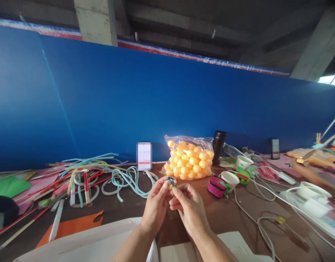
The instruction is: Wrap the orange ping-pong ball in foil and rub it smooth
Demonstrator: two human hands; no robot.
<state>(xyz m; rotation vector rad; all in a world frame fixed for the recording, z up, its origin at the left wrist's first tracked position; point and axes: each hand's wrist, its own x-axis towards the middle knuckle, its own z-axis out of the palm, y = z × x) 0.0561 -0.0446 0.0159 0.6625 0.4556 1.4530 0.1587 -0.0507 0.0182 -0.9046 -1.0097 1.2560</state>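
Note:
Above the front of the brown table, my left hand (156, 203) and my right hand (191, 209) meet in a pinch. Between their fingertips is a small shiny silver ball-like piece (171, 181); its lower part is covered by the fingers, and its exact kind does not show. A little yellowish material appears just under it. Directly behind the hands stands a clear plastic bag of orange ping-pong balls (189, 160). To the right of my right hand lies a magenta pouch-like item (217, 186) beside a white paper cup (229, 179).
Pale blue tubing (131, 182) and several red-and-white sticks lie at left, with an orange sheet (71, 227). A phone (144, 156) leans near the blue partition (156, 98). White cables (261, 233) cross the right side. Another person's hand (304, 169) is at far right.

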